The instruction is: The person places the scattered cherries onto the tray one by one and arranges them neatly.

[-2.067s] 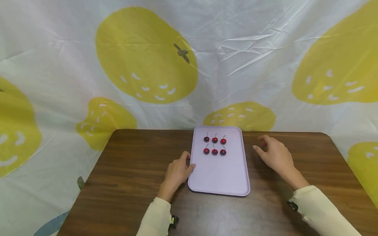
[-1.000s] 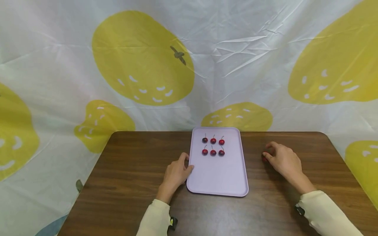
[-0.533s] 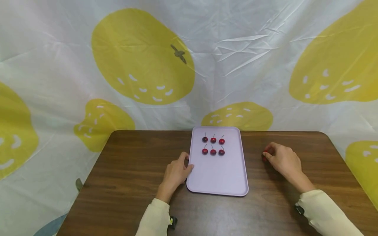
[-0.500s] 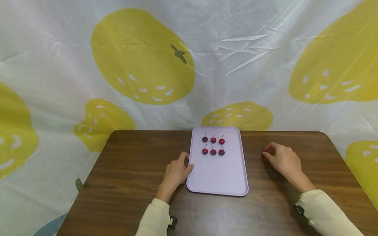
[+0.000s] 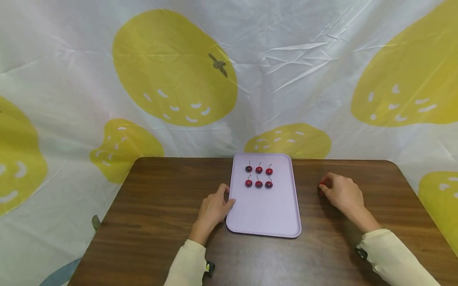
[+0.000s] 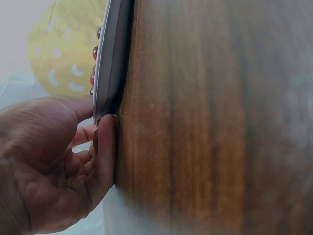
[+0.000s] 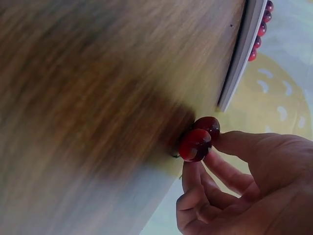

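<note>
A pale lilac tray (image 5: 262, 216) lies on the table with two rows of three stemmed cherries (image 5: 259, 170) on its far half. My left hand (image 5: 211, 208) holds the tray's left edge, thumb over the rim; the left wrist view shows a finger (image 6: 106, 147) low against the outside, by the tabletop. Right of the tray, my right hand (image 5: 343, 194) is low over the table. In the right wrist view its thumb and fingers pinch at a bright red cherry (image 7: 194, 145) and a darker cherry (image 7: 208, 126), close to the wood. Mostly fingers hide these two in the head view.
The brown wooden table (image 5: 161, 210) has rounded far corners. Right behind it hangs a white cloth (image 5: 286, 99) printed with yellow fruit. Both forearms wear pale sleeves (image 5: 393, 258), with a small dark device (image 5: 361, 252) at the wrist.
My right hand has moved slightly right and down from above the table to the cherries, its fingers closing on them, and has stayed there since. The left hand and tray have not moved.
</note>
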